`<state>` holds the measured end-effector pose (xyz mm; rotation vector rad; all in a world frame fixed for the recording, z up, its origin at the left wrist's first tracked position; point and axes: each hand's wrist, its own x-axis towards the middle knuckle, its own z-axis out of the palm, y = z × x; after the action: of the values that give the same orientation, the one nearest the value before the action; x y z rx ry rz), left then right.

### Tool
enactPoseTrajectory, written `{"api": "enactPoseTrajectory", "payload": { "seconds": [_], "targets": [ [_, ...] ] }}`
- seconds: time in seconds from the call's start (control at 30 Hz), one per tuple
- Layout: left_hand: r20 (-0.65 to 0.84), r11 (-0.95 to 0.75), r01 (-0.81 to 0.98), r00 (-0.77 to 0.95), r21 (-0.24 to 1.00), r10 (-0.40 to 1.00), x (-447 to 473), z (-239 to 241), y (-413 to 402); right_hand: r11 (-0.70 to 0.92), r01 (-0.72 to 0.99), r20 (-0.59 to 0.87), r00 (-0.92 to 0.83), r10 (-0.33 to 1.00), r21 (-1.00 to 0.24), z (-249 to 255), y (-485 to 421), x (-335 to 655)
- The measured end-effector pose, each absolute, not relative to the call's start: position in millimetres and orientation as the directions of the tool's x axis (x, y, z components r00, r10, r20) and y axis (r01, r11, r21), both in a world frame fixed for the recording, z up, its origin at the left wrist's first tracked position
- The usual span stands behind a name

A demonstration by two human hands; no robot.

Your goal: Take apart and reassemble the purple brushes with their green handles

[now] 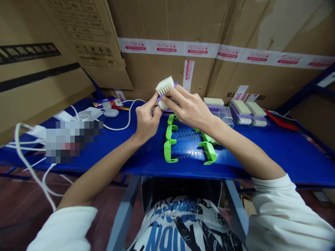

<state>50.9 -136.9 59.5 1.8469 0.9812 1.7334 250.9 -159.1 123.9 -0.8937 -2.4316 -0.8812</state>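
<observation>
"In the head view, where's the brush?"

"The purple brush with cream bristles (165, 85) is up between my two hands, beyond the front spring set (188, 153), the one with green end brackets (170, 152). It's tilted, bristles upward, raised off the bench (146, 157)."

"And your fingers?"

"Both sets are closed on it. The fingers of my left hand (147, 120) pinch low on its left side, thumb near a white rounded part (162, 105); those of my right hand (190, 104) wrap the purple body from the other side. How hard either presses I can't tell, and my right knuckles hide much of the body."

"Heavy, do you think?"

"I'd judge it light: hard plastic, stiff, perhaps a little slick on the smooth faces. The bristles should be springy and give under a push, so they'd make a poor grip. Best held by the purple sides, I'd say, with the bristle tips left free."

"What else lies around?"

"Beyond the front spring set and to its right there's a similar brush (213, 101), bristles up. Farther right of the set, a pair of purple brushes (241, 107) sit side by side, with white rods (243, 121) along their near edges. A clear plastic case (225, 116) sits between that single brush and the pair."

"And left of the springs?"

"A white mouse (111, 112), well apart."
</observation>
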Motion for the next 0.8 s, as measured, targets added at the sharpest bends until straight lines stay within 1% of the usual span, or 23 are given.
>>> {"api": "enactPoseTrajectory", "payload": {
  "seconds": [0.07, 0.17, 0.23, 0.3, 0.37, 0.43, 0.53, 0.6, 0.67, 0.7, 0.73, 0.77, 0.8],
  "targets": [
    [0.681, -0.663, 0.213, -0.019, 0.718, 0.732, 52, 59, -137, 0.583, 0.669, 0.528, -0.735, 0.425, 0.461, 122, -159, 249],
    [0.662, -0.643, 0.216, -0.027, 0.735, 0.749, 51, 58, -136, 0.567, 0.628, 0.505, -0.774, 0.382, 0.533, 121, -160, 247],
    [0.646, -0.631, 0.181, -0.034, 0.754, 0.762, 50, 59, -134, 0.555, 0.612, 0.502, -0.787, 0.358, 0.564, 122, -161, 246],
    [0.642, -0.637, 0.115, -0.012, 0.763, 0.767, 51, 59, -132, 0.549, 0.615, 0.511, -0.784, 0.352, 0.565, 124, -162, 247],
    [0.663, -0.664, 0.074, 0.033, 0.744, 0.748, 52, 57, -128, 0.562, 0.64, 0.537, -0.76, 0.366, 0.524, 127, -162, 249],
    [0.719, -0.718, 0.113, 0.042, 0.687, 0.694, 52, 54, -122, 0.6, 0.665, 0.568, -0.728, 0.385, 0.446, 128, -162, 252],
    [0.811, -0.777, 0.278, -0.01, 0.564, 0.585, 49, 48, -111, 0.669, 0.672, 0.603, -0.687, 0.404, 0.317, 131, -167, 250],
    [0.842, -0.791, 0.327, -0.032, 0.518, 0.538, 47, 46, -106, 0.711, 0.673, 0.659, -0.632, 0.408, 0.205, 137, -175, 247],
    [0.844, -0.796, 0.301, -0.063, 0.525, 0.533, 47, 46, -103, 0.771, 0.637, 0.787, -0.485, 0.382, 0.019, 150, -186, 250],
    [0.839, -0.796, 0.278, -0.088, 0.538, 0.537, 47, 46, -102, 0.809, 0.58, 0.853, -0.37, 0.368, -0.097, 157, -192, 256],
    [0.831, -0.791, 0.258, -0.111, 0.554, 0.545, 49, 46, -102, 0.842, 0.495, 0.889, -0.258, 0.379, -0.216, 164, -199, 266],
    [0.823, -0.787, 0.246, -0.13, 0.566, 0.552, 50, 47, -101, 0.857, 0.397, 0.896, -0.155, 0.415, -0.328, 170, -206, 280],
    [0.816, -0.782, 0.236, -0.138, 0.577, 0.561, 51, 47, -101, 0.84, 0.322, 0.859, -0.129, 0.496, -0.437, 174, -215, 297]
  ]
}}
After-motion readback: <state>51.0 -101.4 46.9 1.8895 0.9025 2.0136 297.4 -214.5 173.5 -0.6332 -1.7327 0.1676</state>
